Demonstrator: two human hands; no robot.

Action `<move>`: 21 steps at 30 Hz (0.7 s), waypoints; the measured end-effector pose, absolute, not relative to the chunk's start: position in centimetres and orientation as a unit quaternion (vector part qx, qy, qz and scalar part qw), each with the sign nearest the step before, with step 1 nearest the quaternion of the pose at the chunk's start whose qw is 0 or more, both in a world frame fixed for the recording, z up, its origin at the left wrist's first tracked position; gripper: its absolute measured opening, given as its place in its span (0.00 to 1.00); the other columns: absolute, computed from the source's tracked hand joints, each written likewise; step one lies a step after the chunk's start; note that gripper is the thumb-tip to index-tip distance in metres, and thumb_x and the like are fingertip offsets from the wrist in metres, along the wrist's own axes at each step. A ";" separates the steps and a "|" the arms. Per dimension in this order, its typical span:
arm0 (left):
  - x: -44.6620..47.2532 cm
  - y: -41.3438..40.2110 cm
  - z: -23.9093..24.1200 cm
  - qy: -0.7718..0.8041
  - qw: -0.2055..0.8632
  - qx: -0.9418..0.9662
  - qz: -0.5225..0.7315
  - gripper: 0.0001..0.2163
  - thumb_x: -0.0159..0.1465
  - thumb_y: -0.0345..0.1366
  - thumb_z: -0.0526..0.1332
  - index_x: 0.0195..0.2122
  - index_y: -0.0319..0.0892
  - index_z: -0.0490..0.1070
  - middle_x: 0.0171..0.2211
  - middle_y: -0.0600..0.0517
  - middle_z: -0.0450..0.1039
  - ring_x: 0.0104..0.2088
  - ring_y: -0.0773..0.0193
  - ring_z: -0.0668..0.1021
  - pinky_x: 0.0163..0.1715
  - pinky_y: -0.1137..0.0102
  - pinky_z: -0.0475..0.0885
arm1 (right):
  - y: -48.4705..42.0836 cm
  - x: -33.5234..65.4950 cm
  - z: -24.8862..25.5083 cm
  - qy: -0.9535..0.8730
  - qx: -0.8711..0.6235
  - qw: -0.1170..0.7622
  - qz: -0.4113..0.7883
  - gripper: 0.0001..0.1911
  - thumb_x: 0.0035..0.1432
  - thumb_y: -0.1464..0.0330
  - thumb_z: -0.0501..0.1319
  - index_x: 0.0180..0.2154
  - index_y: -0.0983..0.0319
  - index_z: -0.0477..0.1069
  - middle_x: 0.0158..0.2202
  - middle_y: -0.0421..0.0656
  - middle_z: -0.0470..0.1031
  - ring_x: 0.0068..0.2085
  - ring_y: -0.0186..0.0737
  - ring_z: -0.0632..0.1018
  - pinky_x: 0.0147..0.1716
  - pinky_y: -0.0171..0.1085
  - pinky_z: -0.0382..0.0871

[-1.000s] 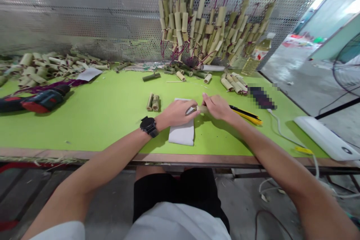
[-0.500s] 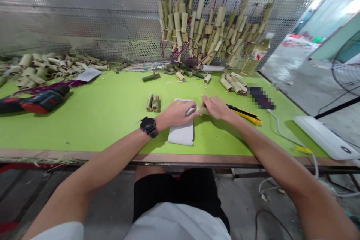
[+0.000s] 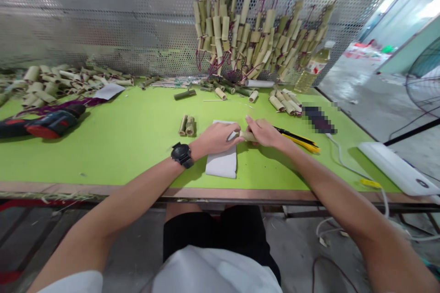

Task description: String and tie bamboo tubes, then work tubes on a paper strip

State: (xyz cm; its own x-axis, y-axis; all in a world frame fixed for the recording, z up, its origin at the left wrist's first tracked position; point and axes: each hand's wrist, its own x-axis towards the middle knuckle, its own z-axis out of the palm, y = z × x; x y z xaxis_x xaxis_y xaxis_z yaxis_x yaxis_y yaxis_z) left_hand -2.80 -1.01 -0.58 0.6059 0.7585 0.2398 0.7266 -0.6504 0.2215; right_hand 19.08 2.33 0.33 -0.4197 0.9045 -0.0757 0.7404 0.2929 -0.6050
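Note:
A short bamboo tube (image 3: 247, 136) lies between my hands, just above the green tabletop. My right hand (image 3: 264, 132) is closed round its right end, with the thumb stretched along the top. At the tube's left end is my left hand (image 3: 217, 138), its fingers curled on a white sheet of paper (image 3: 222, 165). A fold of that paper sticks up between thumb and fingers, close to the tube's end. The rest of the sheet lies flat under the hand. Most of the left fingertips are hidden.
Two short bamboo pieces (image 3: 187, 125) stand left of the paper. A yellow and black cutter (image 3: 299, 140) lies beside my right wrist. A drill (image 3: 55, 121) and a bamboo heap (image 3: 48, 82) are at left. Strung bamboo (image 3: 247, 32) hangs on the mesh, near an oil bottle (image 3: 313, 68).
My right hand has shifted very slightly on the bamboo tube, its thumb a little more raised. The left hand and the paper look the same.

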 end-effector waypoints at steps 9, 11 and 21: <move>-2.7 -1.1 -0.2 0.406 0.028 0.904 0.131 0.11 0.75 0.44 0.63 0.50 0.43 0.74 0.44 0.46 0.82 0.43 0.49 0.83 0.38 0.64 0.70 | 2.8 19.6 -0.2 -0.761 -0.503 0.150 0.380 0.48 0.65 0.29 0.39 0.23 0.61 0.75 0.19 0.47 0.76 0.19 0.38 0.74 0.23 0.38 0.68; -2.8 -1.0 -0.3 0.403 0.019 0.905 0.133 0.11 0.75 0.44 0.61 0.49 0.43 0.74 0.43 0.46 0.82 0.43 0.50 0.83 0.38 0.63 0.70 | 2.9 19.6 -0.2 -0.770 -0.496 0.149 0.372 0.47 0.67 0.31 0.40 0.24 0.61 0.75 0.20 0.47 0.77 0.19 0.37 0.75 0.25 0.37 0.70; -3.1 -0.9 -0.2 0.404 0.040 0.902 0.150 0.10 0.70 0.43 0.60 0.35 0.43 0.71 0.34 0.47 0.78 0.33 0.56 0.78 0.32 0.64 0.68 | 3.7 19.5 -0.4 -0.792 -0.516 0.252 0.210 0.42 0.75 0.42 0.38 0.32 0.60 0.80 0.35 0.51 0.83 0.36 0.46 0.80 0.38 0.42 0.71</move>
State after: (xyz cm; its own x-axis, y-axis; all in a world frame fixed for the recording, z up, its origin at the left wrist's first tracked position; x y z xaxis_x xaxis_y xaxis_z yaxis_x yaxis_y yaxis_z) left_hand -3.08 -0.94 -0.19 0.6291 0.7399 0.2381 0.7160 -0.6709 0.1928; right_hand 19.53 3.67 -0.44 -0.3412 0.9222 0.1820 0.7108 0.3798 -0.5921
